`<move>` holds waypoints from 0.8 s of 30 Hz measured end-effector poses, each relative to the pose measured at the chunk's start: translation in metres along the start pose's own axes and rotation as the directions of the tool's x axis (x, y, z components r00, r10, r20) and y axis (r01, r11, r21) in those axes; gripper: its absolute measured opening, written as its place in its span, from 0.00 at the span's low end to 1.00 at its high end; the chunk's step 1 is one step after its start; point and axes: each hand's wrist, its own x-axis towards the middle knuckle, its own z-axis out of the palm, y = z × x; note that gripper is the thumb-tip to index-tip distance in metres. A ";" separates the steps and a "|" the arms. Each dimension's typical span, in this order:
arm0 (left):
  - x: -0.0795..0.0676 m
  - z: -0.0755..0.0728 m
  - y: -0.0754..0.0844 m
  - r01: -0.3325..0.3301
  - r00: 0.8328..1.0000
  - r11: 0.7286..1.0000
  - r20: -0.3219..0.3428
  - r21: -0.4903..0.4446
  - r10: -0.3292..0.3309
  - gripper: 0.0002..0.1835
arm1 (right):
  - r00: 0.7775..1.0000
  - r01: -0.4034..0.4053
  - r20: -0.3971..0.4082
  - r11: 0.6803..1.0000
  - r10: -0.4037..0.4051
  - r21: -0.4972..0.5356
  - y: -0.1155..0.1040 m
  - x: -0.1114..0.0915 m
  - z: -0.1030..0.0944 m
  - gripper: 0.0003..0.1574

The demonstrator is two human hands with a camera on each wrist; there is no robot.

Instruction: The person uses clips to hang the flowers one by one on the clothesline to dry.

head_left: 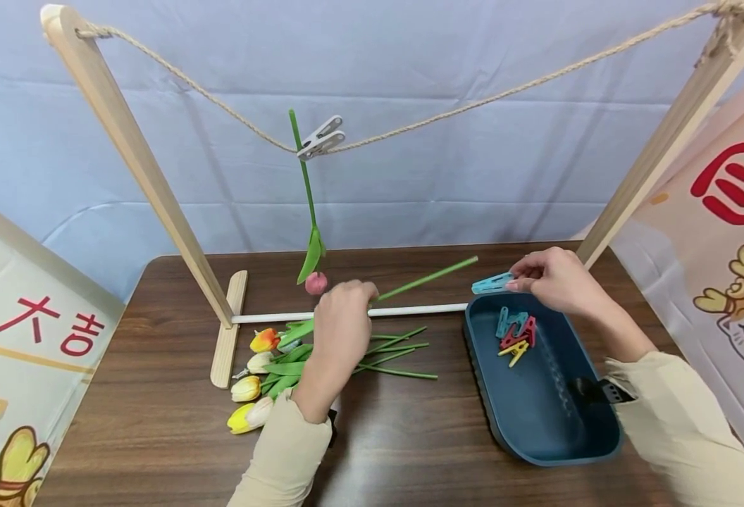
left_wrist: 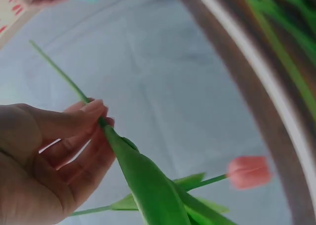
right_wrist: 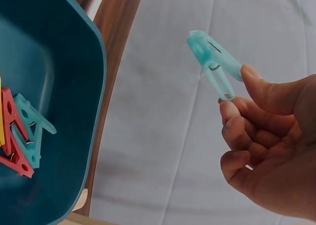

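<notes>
Presently, the left hand point(head_left: 343, 320) pinches a green stem point(head_left: 429, 278); at its three o'clock, the right hand point(head_left: 556, 279) pinches a blue clothespin point(head_left: 491, 284) by one end.

Left hand point(head_left: 342, 320) grips green stem point(head_left: 432, 276); right hand point(head_left: 557, 280) holds blue clothespin point(head_left: 491, 283) by dark bin point(head_left: 533, 415); pink tulip point(head_left: 313, 248) hangs head-down from rope point(head_left: 473, 105)

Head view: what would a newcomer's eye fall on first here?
Probably the pink tulip hanging bloom-down from the rope, held by a white clothespin left of centre. Next, the right hand, pinching a light-blue clothespin near the far rim of the blue tray. Then the left hand, mid-picture, pinching a green stem over the bunch of tulips.
</notes>
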 end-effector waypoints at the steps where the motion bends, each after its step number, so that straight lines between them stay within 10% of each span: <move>1: 0.003 -0.004 0.000 -0.005 1.000 1.000 -0.021 -0.018 0.005 0.12 | 1.000 0.002 0.002 1.000 -0.002 -0.001 0.000 0.000 0.001 0.12; 10: 0.028 -0.022 -0.004 -0.002 0.983 0.972 -0.178 -0.236 -0.041 0.05 | 0.999 0.020 0.029 1.000 -0.020 0.002 -0.007 0.003 0.004 0.14; 24: 0.047 -0.030 -0.012 0.076 0.958 0.917 -0.227 -0.392 -0.177 0.08 | 0.993 0.116 0.017 0.993 -0.115 -0.034 -0.030 0.018 -0.004 0.10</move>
